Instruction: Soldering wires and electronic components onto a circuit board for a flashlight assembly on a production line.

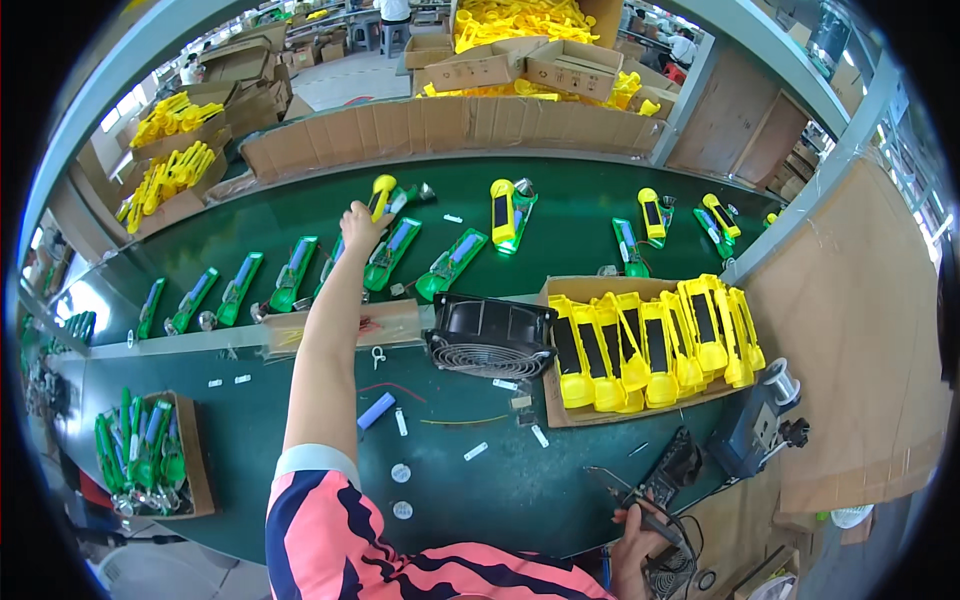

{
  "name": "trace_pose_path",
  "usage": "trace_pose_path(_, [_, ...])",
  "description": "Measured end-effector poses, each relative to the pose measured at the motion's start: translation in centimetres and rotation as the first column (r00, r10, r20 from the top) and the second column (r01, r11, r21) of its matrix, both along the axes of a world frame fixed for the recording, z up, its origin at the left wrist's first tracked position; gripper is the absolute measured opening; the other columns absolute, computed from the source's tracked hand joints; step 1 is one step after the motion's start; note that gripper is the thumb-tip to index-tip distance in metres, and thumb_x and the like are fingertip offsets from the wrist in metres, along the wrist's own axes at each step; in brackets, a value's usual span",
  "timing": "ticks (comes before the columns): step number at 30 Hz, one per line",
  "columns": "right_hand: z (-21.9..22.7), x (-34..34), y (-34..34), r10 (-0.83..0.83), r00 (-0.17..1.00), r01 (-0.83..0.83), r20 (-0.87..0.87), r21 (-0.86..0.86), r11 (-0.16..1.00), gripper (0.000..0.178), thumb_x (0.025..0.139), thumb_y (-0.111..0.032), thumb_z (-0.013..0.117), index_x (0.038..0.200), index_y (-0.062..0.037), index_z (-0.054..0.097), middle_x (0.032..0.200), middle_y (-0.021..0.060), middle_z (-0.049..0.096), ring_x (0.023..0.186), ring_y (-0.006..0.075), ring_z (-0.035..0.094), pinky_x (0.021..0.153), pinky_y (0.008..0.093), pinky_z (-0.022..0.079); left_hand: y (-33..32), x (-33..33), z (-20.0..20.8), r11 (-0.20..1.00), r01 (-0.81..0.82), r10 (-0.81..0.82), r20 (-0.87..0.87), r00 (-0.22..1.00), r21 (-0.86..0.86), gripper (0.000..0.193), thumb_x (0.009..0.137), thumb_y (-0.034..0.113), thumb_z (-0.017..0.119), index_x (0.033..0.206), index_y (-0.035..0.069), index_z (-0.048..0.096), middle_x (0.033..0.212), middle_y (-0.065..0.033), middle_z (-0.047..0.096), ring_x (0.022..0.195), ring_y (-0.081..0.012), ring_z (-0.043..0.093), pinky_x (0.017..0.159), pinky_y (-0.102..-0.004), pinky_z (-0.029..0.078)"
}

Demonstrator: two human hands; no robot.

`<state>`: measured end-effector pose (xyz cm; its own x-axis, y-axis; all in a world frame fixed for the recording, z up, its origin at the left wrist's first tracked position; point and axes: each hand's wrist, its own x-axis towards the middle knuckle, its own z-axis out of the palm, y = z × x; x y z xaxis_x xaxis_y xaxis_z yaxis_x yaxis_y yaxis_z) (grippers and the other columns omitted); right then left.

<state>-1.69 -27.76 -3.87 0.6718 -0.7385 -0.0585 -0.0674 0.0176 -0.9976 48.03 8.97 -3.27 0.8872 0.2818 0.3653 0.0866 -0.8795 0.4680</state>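
Overall, the green worktop (520, 505) takes up most of the space before us, with a long green strip (580, 210) running across behind it. To our right on the worktop sits a cardboard box (600, 287) full of upright yellow casings with dark panels; well apart on our left is a smaller carton (197, 455) packed with green housings. A black fan (490, 320) lies between the two, just beside the larger box, and a soldering station (745, 420) stands near the right edge.

Our left hand (362, 225) reaches over to the strip, its grip pinching a yellow casing (382, 190) with a dark panel. That casing is just beside a green housing (402, 198); we cannot tell whether they touch. More open green pieces (292, 275) lie slanted in a row along the strip, on both sides of our forearm. Our right hand (632, 548) is low near the worktop's front edge, its grip closed around the handle of a soldering iron (637, 499) whose tip points away to the left.

Smaller still, we have a blue cylinder (376, 411) near our left forearm, scattered white strips (476, 452) and two pale discs (401, 473).
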Motion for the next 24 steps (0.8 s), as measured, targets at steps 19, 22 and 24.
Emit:
trace_pose_path(19, [3.0,0.2,-0.5,0.173,0.940,-0.072,0.295,-0.323,0.943,0.021,0.077,-0.003,0.053,0.097,0.0065,0.050,0.070,0.0154,0.061,0.058,0.0153,0.060,0.067,0.0279,0.049,-6.0,-6.7,5.7,0.912,0.266,-0.293,0.043,0.955,0.311,0.071,0.061,-0.001,0.064,0.121,0.004,0.026,0.100,-0.0187,0.049,0.091,-0.0330,0.054,0.076,-0.0394,0.048])
trace_pose_path(22, [5.2,1.9,-1.8,0.251,0.912,-0.103,0.326,-0.408,0.907,0.023,0.080,-0.002,0.051,0.102,0.0033,0.046,0.065,0.0085,0.057,0.053,0.0129,0.055,0.075,0.0306,0.045,-5.3,-12.1,13.8,0.881,0.325,-0.357,0.032,0.934,0.345,0.086,0.056,0.012,0.075,0.126,0.020,0.026,0.100,-0.0166,0.049,0.087,-0.0325,0.056,0.073,-0.0389,0.048])
trace_pose_path(24, [6.4,5.0,-2.9,0.303,0.871,-0.115,0.386,-0.440,0.891,0.030,0.081,-0.001,0.052,0.110,0.0016,0.045,0.064,0.0073,0.059,0.055,0.0119,0.056,0.068,0.0257,0.046,-2.9,-16.9,18.0,0.861,0.292,-0.360,0.094,0.928,0.416,0.052,0.059,0.022,0.074,0.104,0.013,0.049,0.093,-0.0107,0.052,0.079,-0.0299,0.057,0.065,-0.0388,0.047])
